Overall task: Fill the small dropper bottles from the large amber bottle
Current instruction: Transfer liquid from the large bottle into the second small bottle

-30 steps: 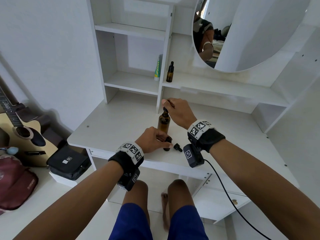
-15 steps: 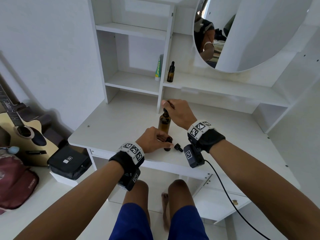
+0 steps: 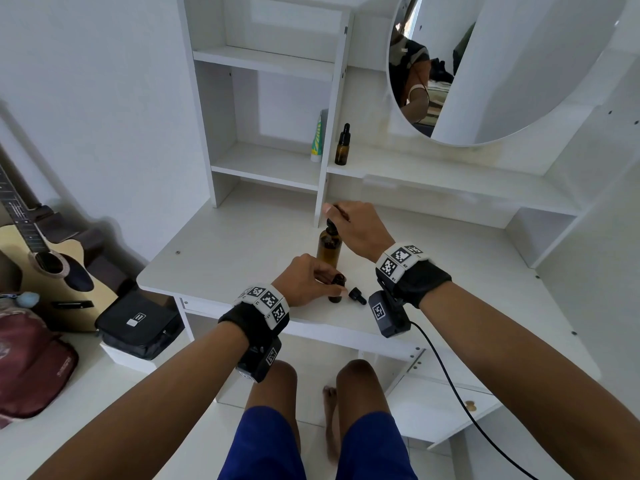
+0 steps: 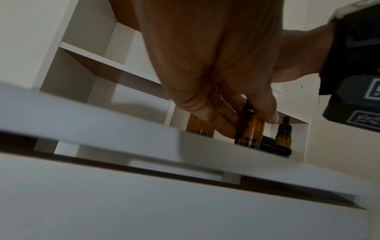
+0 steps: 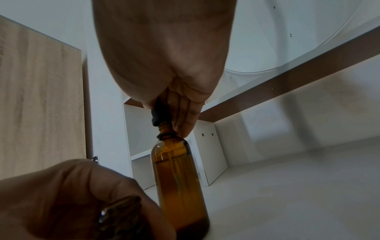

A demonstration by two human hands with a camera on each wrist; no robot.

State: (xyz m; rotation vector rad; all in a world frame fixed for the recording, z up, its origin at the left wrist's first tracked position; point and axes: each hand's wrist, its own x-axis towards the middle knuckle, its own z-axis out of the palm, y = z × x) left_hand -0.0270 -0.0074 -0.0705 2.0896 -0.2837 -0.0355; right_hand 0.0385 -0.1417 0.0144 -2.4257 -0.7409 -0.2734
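Note:
The large amber bottle stands on the white desk, partly full. My right hand pinches its black dropper top from above; the neck threads show under the cap. My left hand grips a small amber bottle upright near the desk's front edge, its mouth uncapped. Its black dropper cap lies on the desk just right of it. The left wrist view shows another capped small bottle beyond the cap.
One more capped dropper bottle stands on the shelf above, beside a green and white tube. A shelf divider rises just behind the large bottle. A guitar and a black case sit left of the desk.

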